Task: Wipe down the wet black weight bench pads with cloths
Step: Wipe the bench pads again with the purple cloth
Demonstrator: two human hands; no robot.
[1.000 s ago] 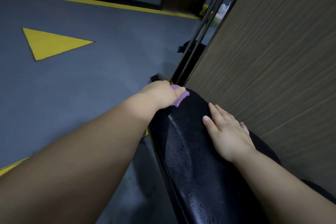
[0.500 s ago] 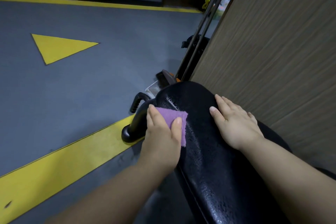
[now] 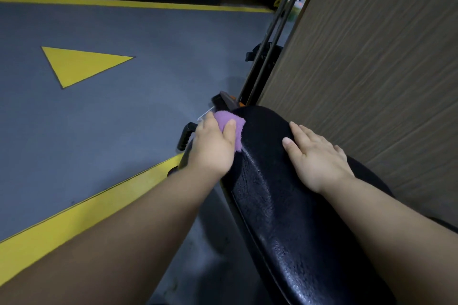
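A long black bench pad runs from the lower right toward the middle, its textured surface glistening with water. My left hand grips a folded purple cloth and presses it onto the pad's left edge near the far end. The cloth sticks out past my fingers and thumb. My right hand lies flat on the pad's right side, fingers straight and together, holding nothing.
A wood-grain wall panel stands close along the bench's right side. Black handle grips and frame parts sit below the pad's far end. Thin metal rods rise beside the wall. Grey floor with a yellow triangle and yellow stripes spreads left.
My left hand with the cloth swept back along the pad's left edge from its far end, then forward again toward that end. My right hand stayed flat on the pad.
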